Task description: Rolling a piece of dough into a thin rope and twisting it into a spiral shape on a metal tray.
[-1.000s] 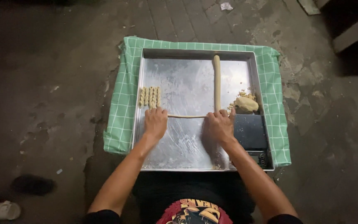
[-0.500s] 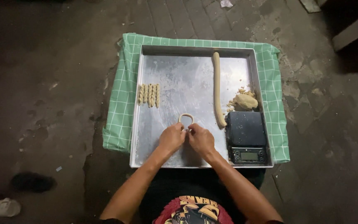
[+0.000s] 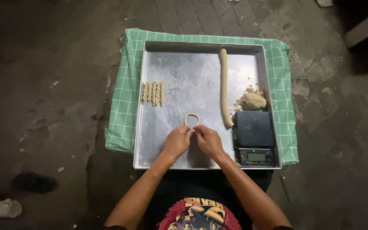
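overhead, in the head view, a metal tray (image 3: 179,76) is seen lying on a green checked cloth (image 3: 126,85) spread over a dark stone floor (image 3: 43,85). both hands are held side by side over the near middle of the tray, knuckles almost touching. the left hand (image 3: 176,141) is closed, fingers pinched on the left end of a thin dough rope (image 3: 191,119); the right hand (image 3: 208,140) is closed likewise on the right end. the rope is bent into a small loop that lies on the tray just beyond the fingertips. four twisted dough pieces (image 3: 153,93) are laid in a row near the tray's left wall, well apart from the hands. a long dough roll (image 3: 224,87) is stretched from the far wall toward the near side, right of the loop. a dough lump (image 3: 253,100) with crumbs is seen beside it, and a black kitchen scale (image 3: 254,137) is set in the near right corner, just beside the right hand. a pale sandal (image 3: 1,208) is seen on the floor at far left
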